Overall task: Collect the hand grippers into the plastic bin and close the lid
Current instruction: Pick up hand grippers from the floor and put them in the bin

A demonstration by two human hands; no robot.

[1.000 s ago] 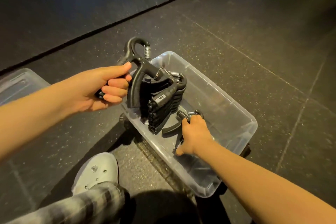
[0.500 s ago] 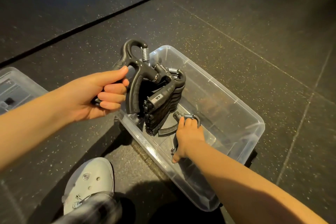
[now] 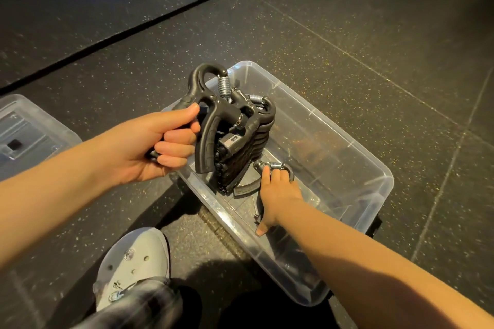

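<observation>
My left hand (image 3: pixel 163 147) is closed in a fist round one handle of a black hand gripper (image 3: pixel 213 117). The thumb lies along the top of that handle and the fingers are curled under it, with my forearm coming in from the left. It holds the gripper upright, loop and spring uppermost, just over the near-left corner of the clear plastic bin (image 3: pixel 320 121), which sits open on the dark speckled floor (image 3: pixel 347 35). Right beside that hand, to its right, a stack of hand grippers (image 3: pixel 256 141) stands inside the bin and touches the one I hold. My right arm reaches down into the bin from the lower right. My right hand (image 3: pixel 276 195), palm down, lies over a flat-lying hand gripper (image 3: pixel 279 166) on the bin's bottom, fingers bent over its loop and spring, thumb stretched back toward the near wall. The lid (image 3: pixel 32 131) lies on the floor well to the left of my left forearm. My pale shoe (image 3: pixel 136 256) is below both hands.
</observation>
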